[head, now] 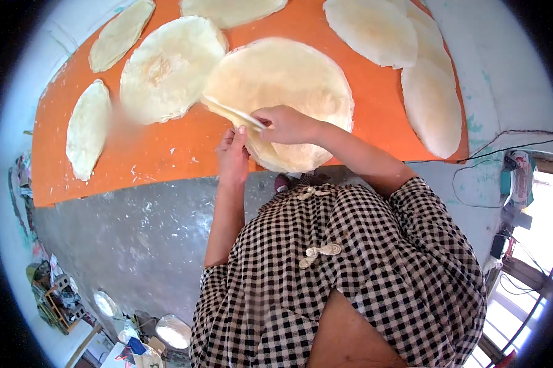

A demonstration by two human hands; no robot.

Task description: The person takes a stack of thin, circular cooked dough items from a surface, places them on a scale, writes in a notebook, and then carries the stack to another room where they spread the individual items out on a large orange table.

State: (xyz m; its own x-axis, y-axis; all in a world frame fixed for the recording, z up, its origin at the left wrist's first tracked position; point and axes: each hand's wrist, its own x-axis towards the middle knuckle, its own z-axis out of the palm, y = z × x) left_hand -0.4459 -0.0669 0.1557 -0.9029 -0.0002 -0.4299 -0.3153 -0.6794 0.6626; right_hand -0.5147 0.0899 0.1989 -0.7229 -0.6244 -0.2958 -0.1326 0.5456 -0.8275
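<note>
Both my hands work at the near-left part of a stack of large, thin, round flatbreads (281,69) on an orange tabletop. One sheet's left edge is lifted and folded over toward me, forming a raised flap (232,115). With thumb and fingers, my left hand (233,154) pinches that flap at its lower left side. My right hand (288,125) grips the fold just to the right, its fingertips partly hidden behind the sheet. The near rim of the stack reaches past the table's front edge.
Another round stack of flatbreads (173,69) touches the left side of mine. An oval-looking one (88,129) lies at far left, and overlapping ones (373,32) lie at right. The orange tabletop (166,152) bears pale crumbs. Thin black cables (497,154) run along the right wall.
</note>
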